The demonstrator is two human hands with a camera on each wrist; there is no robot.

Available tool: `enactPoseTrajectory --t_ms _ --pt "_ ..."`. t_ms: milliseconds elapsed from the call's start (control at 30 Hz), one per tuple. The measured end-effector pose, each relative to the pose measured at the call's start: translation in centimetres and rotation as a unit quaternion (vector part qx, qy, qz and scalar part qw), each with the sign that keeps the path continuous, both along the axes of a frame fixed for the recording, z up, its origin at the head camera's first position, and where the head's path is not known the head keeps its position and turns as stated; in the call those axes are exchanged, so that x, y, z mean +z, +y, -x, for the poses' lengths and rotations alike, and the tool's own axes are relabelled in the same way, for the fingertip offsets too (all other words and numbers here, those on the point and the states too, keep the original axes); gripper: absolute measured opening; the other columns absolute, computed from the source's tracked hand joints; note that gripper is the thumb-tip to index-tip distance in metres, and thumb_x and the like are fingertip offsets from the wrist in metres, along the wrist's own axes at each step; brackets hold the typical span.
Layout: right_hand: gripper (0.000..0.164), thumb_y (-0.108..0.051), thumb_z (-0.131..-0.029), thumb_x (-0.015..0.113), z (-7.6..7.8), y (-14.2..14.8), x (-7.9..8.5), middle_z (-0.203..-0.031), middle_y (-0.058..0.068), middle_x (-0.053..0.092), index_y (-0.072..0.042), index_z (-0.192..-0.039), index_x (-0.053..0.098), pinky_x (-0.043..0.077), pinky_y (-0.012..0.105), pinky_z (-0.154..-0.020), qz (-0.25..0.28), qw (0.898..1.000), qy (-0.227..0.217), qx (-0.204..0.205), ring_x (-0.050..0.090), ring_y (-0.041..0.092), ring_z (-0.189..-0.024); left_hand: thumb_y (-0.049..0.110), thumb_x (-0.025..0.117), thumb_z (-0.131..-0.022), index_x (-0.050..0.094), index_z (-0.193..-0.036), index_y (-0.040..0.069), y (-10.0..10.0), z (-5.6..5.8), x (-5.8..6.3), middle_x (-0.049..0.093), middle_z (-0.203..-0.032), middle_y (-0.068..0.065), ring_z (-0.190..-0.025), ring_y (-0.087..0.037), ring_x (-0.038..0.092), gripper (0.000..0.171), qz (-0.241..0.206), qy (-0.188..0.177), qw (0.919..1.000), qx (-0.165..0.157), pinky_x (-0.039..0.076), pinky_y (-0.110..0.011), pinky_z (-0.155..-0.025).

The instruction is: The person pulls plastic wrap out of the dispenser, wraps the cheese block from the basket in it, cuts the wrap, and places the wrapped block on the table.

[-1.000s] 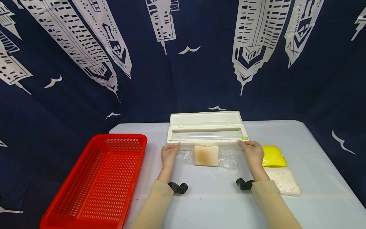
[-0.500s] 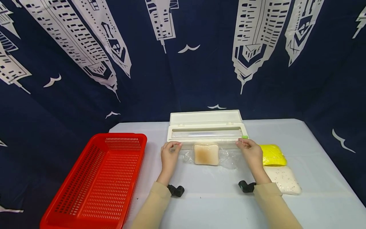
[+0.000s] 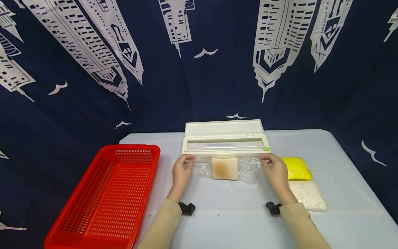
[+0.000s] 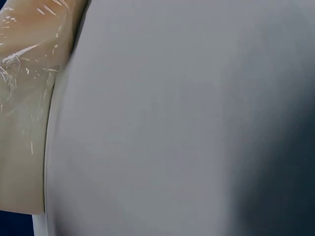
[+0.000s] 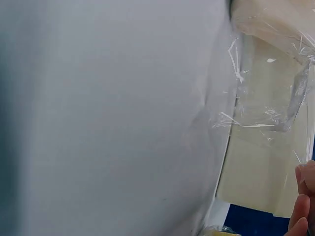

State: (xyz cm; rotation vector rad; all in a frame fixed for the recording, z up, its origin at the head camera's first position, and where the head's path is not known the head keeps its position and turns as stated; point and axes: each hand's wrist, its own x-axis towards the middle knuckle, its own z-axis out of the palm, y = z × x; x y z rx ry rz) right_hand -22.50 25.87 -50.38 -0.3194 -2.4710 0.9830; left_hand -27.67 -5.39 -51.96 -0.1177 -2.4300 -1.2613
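A toast slice (image 3: 224,168) lies at the front of a white cling film dispenser (image 3: 224,128), whose lid stands raised. Clear cling film (image 3: 249,173) covers the slice and spreads out to both sides, wrinkled and shiny; it shows up close as crumpled film (image 5: 266,118) in the right wrist view. My left hand (image 3: 182,175) pinches the film's left edge between thumb and forefinger, near the dispenser's front left corner. At the front right corner, my right hand (image 3: 275,173) pinches the other edge. In the left wrist view the left hand is out of frame.
To the left stands a red perforated basket (image 3: 155,180). A yellow film-wrapped item (image 3: 296,168) and a pale speckled slab (image 3: 308,195) lie right of the right hand. Inside the dispenser is a film roll (image 3: 224,146), with a green slider (image 3: 266,149) at its right end.
Both hands have shifted slightly apart, the wrists moving outward. The right hand has come down from beside the green slider, which now shows fully. The toast slice has stayed in place.
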Motion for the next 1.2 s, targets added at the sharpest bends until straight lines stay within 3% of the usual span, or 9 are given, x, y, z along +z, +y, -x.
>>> enactPoseTrajectory --t_ms 167,333,500,633,867,1067,1200 --pt "0.005 -0.002 -0.087 0.07 -0.2 0.3 -0.4 -0.08 0.015 0.069 -0.003 -0.092 0.072 0.04 0.032 -0.064 -0.035 0.999 0.002 -0.003 0.058 0.029 -0.076 0.007 0.076 -0.083 0.072 -0.086 0.015 -0.5 -0.2 -0.4 0.075 -0.088 0.0 -0.087 -0.021 0.068 0.009 0.03 0.028 0.9991 0.005 0.054 -0.036 -0.08" --pt "0.007 0.005 -0.083 0.069 -0.3 0.4 -1.0 -0.078 0.018 0.071 0.0 -0.087 0.072 0.047 0.043 -0.062 -0.099 0.994 0.038 0.014 0.06 0.033 -0.072 0.005 0.079 -0.079 0.077 -0.082 0.015 -0.9 -0.4 -0.8 0.076 -0.085 -0.001 -0.088 -0.023 0.073 0.01 0.071 0.049 0.9962 0.008 0.056 -0.04 -0.078" --pt "0.009 0.01 -0.078 0.071 -0.4 0.3 -1.3 -0.08 0.018 0.072 0.002 -0.081 0.071 0.049 0.047 -0.062 -0.155 0.985 0.068 0.034 0.058 0.035 -0.07 0.004 0.08 -0.077 0.078 -0.08 0.014 -1.0 -0.5 -0.8 0.076 -0.081 -0.003 -0.083 -0.025 0.072 0.011 0.118 0.039 0.9922 0.004 0.055 -0.041 -0.073" --pt "0.011 0.012 -0.076 0.072 -0.5 0.1 -1.1 -0.08 0.018 0.072 0.002 -0.078 0.07 0.05 0.046 -0.062 -0.171 0.983 0.05 0.045 0.058 0.034 -0.071 0.004 0.079 -0.079 0.078 -0.08 0.015 -0.8 -0.6 -0.4 0.075 -0.079 -0.004 -0.079 -0.029 0.071 0.011 0.153 0.013 0.9882 0.007 0.053 -0.042 -0.069" --pt "0.006 0.006 -0.081 0.069 -0.6 0.0 -0.4 -0.089 0.02 0.072 0.004 -0.086 0.071 0.053 0.047 -0.068 -0.148 0.987 -0.016 0.065 0.061 0.035 -0.08 0.002 0.077 -0.079 0.076 -0.08 0.014 -0.3 -0.8 0.3 0.075 -0.081 -0.008 -0.08 -0.032 0.071 0.012 0.145 -0.022 0.9892 0.0 0.053 -0.044 -0.068" --pt "0.027 0.002 -0.086 0.049 -0.6 0.2 0.9 -0.109 0.025 0.068 0.003 -0.102 0.071 0.049 0.05 -0.078 -0.078 0.992 -0.069 0.076 0.06 0.038 -0.094 -0.002 0.065 -0.082 0.073 -0.085 0.011 -0.3 -0.7 0.9 0.075 -0.089 -0.008 -0.081 -0.029 0.068 0.016 0.104 -0.064 0.9923 0.019 0.051 -0.044 -0.071" --pt "0.035 -0.008 -0.091 0.046 -0.4 -0.4 1.9 -0.126 0.027 0.061 0.0 -0.119 0.066 0.047 0.055 -0.09 -0.036 0.99 -0.106 0.091 0.056 0.042 -0.113 0.002 0.06 -0.083 0.069 -0.095 0.009 0.1 -0.7 1.6 0.073 -0.101 -0.01 -0.094 -0.031 0.066 0.017 0.08 -0.068 0.9944 0.013 0.05 -0.047 -0.08"
